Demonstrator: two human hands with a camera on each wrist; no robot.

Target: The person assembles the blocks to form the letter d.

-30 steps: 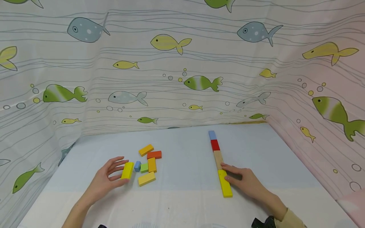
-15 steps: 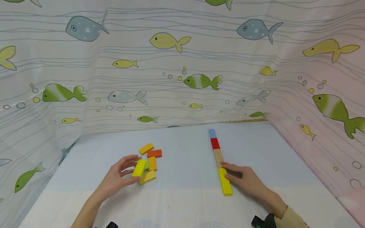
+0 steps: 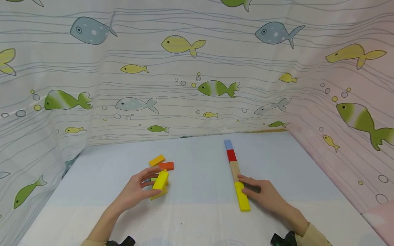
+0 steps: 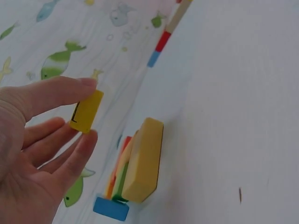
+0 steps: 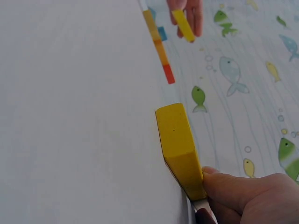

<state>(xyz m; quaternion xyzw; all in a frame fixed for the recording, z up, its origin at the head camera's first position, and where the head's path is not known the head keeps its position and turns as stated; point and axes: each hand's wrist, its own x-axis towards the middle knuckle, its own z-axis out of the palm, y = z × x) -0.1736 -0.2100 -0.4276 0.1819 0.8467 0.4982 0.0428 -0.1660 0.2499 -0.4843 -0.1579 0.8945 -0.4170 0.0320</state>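
Note:
My left hand [image 3: 135,191] pinches a yellow block [image 3: 161,180] between thumb and fingers, held above a loose group of blocks. Under it, a pale yellow block [image 4: 145,161], a green block [image 4: 120,182] and a blue block [image 4: 111,208] show in the left wrist view; in the head view they are partly hidden. On the right, my right hand [image 3: 271,196] touches the side of a yellow block [image 3: 242,200] with its thumb. Its index fingertip lies by the joint with a tan block [image 3: 234,171]. A red block [image 3: 232,155] and a light blue block [image 3: 228,145] continue this straight row.
An orange-yellow block [image 3: 157,160] and a red-orange block [image 3: 169,166] lie at the back of the loose group. The white table [image 3: 197,218] ends at a fish-print curtain [image 3: 181,112] behind and along both sides. Black wrist cameras [image 3: 124,241] sit on the wrists.
My left hand has moved right with the yellow block, from the left of the loose blocks to above them. The right hand and the row have stayed put.

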